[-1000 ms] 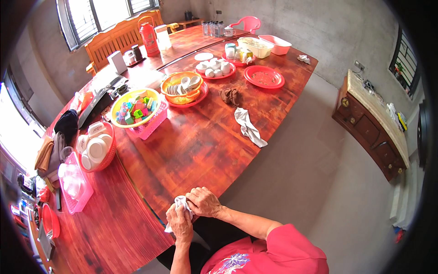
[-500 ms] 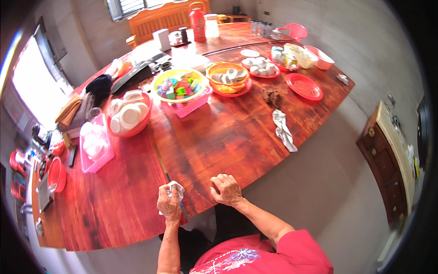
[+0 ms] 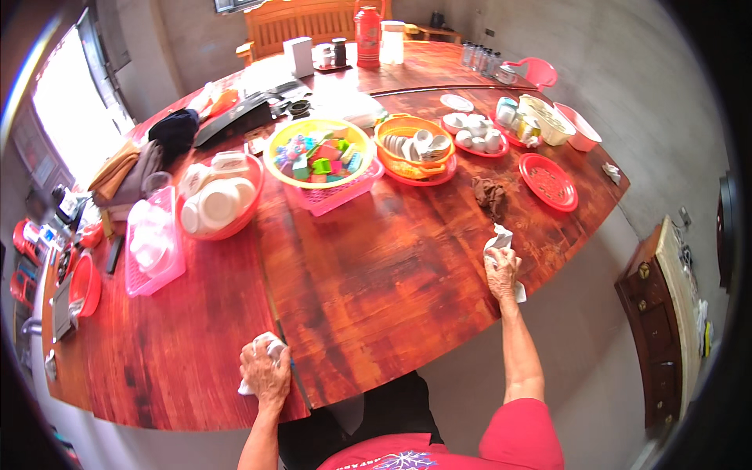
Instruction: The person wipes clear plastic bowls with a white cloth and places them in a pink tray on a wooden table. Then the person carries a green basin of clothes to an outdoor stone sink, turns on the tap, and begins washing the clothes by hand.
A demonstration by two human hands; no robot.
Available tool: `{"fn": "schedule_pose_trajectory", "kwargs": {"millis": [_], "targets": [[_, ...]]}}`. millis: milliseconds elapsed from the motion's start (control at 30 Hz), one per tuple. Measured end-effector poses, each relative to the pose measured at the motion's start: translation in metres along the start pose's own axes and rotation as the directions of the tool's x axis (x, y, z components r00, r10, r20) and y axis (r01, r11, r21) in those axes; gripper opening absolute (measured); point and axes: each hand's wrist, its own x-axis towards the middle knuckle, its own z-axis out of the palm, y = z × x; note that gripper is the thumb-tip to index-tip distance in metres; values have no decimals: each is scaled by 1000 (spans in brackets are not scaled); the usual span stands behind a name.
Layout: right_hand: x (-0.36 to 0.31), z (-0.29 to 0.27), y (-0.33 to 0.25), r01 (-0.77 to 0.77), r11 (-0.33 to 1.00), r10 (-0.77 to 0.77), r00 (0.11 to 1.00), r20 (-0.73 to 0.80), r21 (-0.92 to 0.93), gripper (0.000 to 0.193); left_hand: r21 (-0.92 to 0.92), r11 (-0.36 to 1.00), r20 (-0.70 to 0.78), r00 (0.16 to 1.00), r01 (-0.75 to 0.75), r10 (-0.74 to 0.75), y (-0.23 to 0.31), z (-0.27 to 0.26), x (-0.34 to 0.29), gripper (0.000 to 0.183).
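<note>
My left hand (image 3: 267, 372) presses a crumpled white cloth (image 3: 270, 341) onto the wooden table (image 3: 392, 266) near its front edge, fingers curled over it. At the right, my right hand (image 3: 503, 274) is closed on a second white cloth (image 3: 499, 235), whose ends stick out ahead of and behind the fingers. Whether these are fabric or paper I cannot tell. A bunched brown cloth (image 3: 489, 194) lies just beyond my right hand. Farther right is a red plastic tray (image 3: 548, 182).
Across the middle stand a yellow basket of colourful blocks (image 3: 319, 154), an orange basket of cups (image 3: 413, 146) and a red basin of white dishes (image 3: 219, 201). A pink basket (image 3: 157, 243) is at the left. Far back stands a red thermos (image 3: 367, 37). A wooden cabinet (image 3: 654, 313) is to the right.
My right hand has reached right and forward from the front edge and taken hold of the second white cloth. My left hand, with its cloth, has shifted left. The view has turned slightly.
</note>
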Motion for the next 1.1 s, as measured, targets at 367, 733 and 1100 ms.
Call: {"fn": "schedule_pose_trajectory", "kwargs": {"millis": [367, 733, 1100], "targets": [[-65, -29, -157, 402, 771, -590, 743, 316, 494, 24, -16, 998, 1, 998, -64, 64, -6, -3, 6, 29], [-68, -26, -154, 502, 824, -566, 703, 430, 263, 44, -34, 999, 95, 995, -32, 35, 2, -16, 10, 30], [-62, -28, -157, 497, 823, -566, 678, 469, 275, 43, -42, 992, 112, 986, -117, 121, -16, -6, -10, 30]]}}
